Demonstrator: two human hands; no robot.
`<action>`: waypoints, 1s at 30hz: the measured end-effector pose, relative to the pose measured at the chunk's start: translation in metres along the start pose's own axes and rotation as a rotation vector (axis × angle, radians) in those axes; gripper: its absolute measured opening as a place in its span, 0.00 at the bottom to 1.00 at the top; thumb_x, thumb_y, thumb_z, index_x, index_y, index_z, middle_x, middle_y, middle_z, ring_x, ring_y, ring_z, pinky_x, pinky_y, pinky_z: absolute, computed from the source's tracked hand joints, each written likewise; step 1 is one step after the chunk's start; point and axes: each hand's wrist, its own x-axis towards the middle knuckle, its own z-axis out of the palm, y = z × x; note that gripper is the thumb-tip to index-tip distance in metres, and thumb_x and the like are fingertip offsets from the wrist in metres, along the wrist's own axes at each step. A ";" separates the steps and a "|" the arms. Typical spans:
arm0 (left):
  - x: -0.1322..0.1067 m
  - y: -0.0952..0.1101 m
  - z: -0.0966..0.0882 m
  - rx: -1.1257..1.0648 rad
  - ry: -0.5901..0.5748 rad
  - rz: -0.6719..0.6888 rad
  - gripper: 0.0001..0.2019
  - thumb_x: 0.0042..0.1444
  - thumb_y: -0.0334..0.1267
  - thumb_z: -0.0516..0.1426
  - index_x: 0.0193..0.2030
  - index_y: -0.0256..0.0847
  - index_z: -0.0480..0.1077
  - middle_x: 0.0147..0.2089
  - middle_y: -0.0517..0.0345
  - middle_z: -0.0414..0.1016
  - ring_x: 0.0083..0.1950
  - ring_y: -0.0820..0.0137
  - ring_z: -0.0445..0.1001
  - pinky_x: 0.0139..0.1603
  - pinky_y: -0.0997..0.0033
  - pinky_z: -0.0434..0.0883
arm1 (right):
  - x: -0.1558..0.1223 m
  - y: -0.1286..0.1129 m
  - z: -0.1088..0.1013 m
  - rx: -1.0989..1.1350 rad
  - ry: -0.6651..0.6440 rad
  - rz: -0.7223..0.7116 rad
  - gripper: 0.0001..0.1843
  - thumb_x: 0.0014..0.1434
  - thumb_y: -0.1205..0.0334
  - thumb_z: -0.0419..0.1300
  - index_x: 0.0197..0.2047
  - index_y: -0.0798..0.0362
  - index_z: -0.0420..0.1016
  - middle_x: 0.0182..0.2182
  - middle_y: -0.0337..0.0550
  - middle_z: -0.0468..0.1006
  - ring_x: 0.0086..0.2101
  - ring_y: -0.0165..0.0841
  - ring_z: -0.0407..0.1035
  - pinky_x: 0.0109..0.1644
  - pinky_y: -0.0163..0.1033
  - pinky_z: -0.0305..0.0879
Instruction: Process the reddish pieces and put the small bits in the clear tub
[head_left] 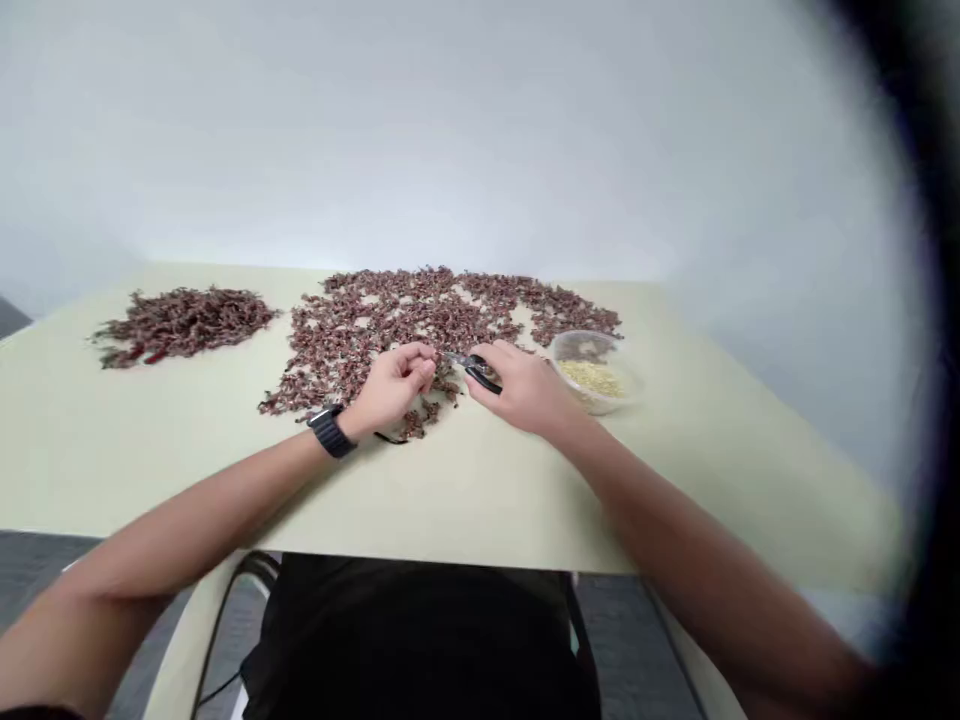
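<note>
In the head view, my right hand [517, 385] is closed around a pair of small black-handled pliers [480, 375], their short metal jaws pointing left. My left hand [397, 385], with a dark watch [331, 431] on its wrist, is pinched just left of the jaws. Something tiny and reddish shows at its fingertips, too small to name. Beneath and behind both hands spreads a wide scatter of small reddish-brown dried pieces [390, 320]. A clear plastic tub [634, 385] with pale yellow bits [592, 377] in it stands beside my right hand.
At the left of the pale yellow table [480, 490] lies a denser heap [191, 322] of longer dark red dried pieces. A plain light wall [450, 130] rises behind. Chair arms [191, 640] flank my lap below the table's front edge.
</note>
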 end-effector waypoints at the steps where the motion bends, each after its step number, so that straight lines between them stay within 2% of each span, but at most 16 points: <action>1: 0.000 0.000 0.000 0.000 0.004 -0.003 0.12 0.68 0.45 0.57 0.47 0.38 0.69 0.25 0.63 0.67 0.25 0.76 0.62 0.26 0.77 0.60 | 0.000 0.000 0.000 0.005 0.002 0.002 0.12 0.69 0.54 0.57 0.52 0.49 0.71 0.42 0.44 0.75 0.39 0.38 0.72 0.42 0.39 0.63; 7: 0.001 0.000 -0.001 0.004 0.026 -0.004 0.12 0.66 0.46 0.58 0.45 0.38 0.70 0.24 0.63 0.66 0.24 0.76 0.63 0.26 0.76 0.60 | 0.000 0.002 0.002 0.027 0.017 0.000 0.15 0.69 0.54 0.57 0.56 0.48 0.72 0.45 0.46 0.77 0.41 0.40 0.72 0.43 0.40 0.64; 22: 0.000 0.002 -0.002 0.035 0.026 -0.011 0.12 0.66 0.47 0.58 0.44 0.38 0.71 0.24 0.62 0.67 0.23 0.75 0.63 0.25 0.76 0.60 | 0.000 0.003 0.006 0.019 0.023 -0.008 0.16 0.68 0.54 0.57 0.57 0.48 0.72 0.47 0.48 0.76 0.42 0.41 0.72 0.45 0.41 0.64; 30: 0.000 0.004 -0.001 0.114 0.021 -0.002 0.10 0.66 0.44 0.56 0.46 0.38 0.70 0.24 0.63 0.69 0.23 0.76 0.63 0.26 0.77 0.60 | 0.001 0.003 0.010 0.133 0.019 0.002 0.14 0.67 0.53 0.57 0.52 0.50 0.73 0.44 0.48 0.77 0.42 0.41 0.72 0.45 0.41 0.62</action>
